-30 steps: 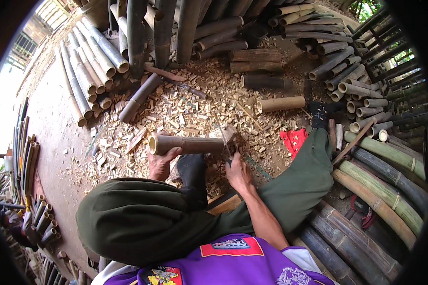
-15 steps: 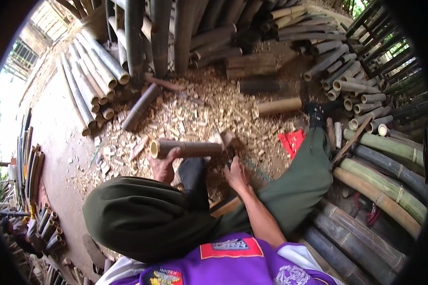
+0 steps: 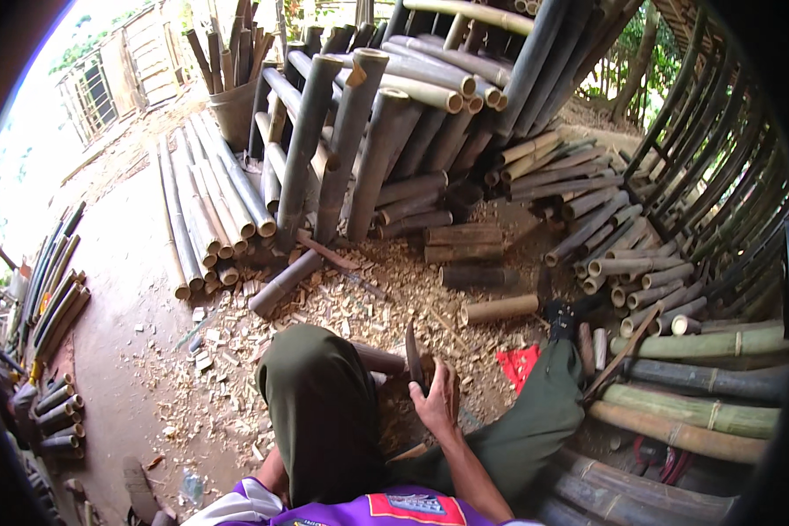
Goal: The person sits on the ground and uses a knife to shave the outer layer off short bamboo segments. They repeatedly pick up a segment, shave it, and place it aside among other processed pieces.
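Note:
My right hand point(image 3: 437, 401) is closed around the handle of a knife point(image 3: 414, 352), its broad blade pointing up and away from me. Beside the blade lies a dark bamboo piece point(image 3: 381, 358), partly covered by my raised left knee point(image 3: 320, 386). Of my left arm only the forearm point(image 3: 273, 473) shows, low beside that knee; the hand itself is hidden behind the leg. Pale wood chips point(image 3: 342, 307) cover the ground beyond my legs.
Upright bamboo tubes point(image 3: 351, 145) and stacked lengths stand ahead. A short bamboo piece point(image 3: 500, 309) and a red cloth point(image 3: 519, 366) lie near my stretched right leg. Long green and brown poles point(image 3: 693, 421) line the right side. Another bamboo tube point(image 3: 285, 283) rests among the chips.
The view has tilted up. My left hand, earlier on the bamboo piece, has dropped behind the raised knee. The knife in my right hand now points upward, beside the bamboo.

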